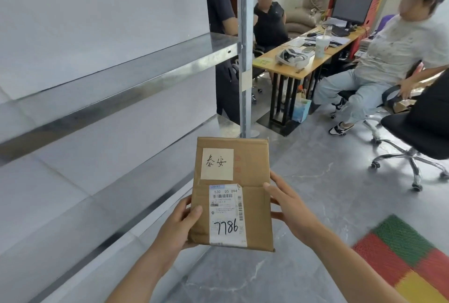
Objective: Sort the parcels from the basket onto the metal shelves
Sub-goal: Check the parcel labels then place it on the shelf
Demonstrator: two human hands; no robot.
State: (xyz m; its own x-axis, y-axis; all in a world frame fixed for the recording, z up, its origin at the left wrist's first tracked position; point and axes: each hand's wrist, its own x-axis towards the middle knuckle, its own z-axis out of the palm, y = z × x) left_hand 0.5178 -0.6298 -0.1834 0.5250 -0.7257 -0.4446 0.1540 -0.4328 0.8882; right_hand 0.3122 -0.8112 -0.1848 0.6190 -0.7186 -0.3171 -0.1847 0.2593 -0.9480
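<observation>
Holding parcel (233, 195) clamped between left hand (181, 226) and right hand (290, 210), beside shelves (136, 74) at left. Risks: misreading label, wrong shelf; edge-only grip could slip.

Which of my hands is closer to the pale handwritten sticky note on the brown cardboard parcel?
Right. The right hand grips the parcel's right edge just below the sticky note; the left hand holds the lower left corner, farther down.

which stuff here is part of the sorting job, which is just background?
Job: cardboard parcel, left hand, right hand, metal shelves.
Background: desk, monitor, cup, office chair, coloured mat.
</observation>
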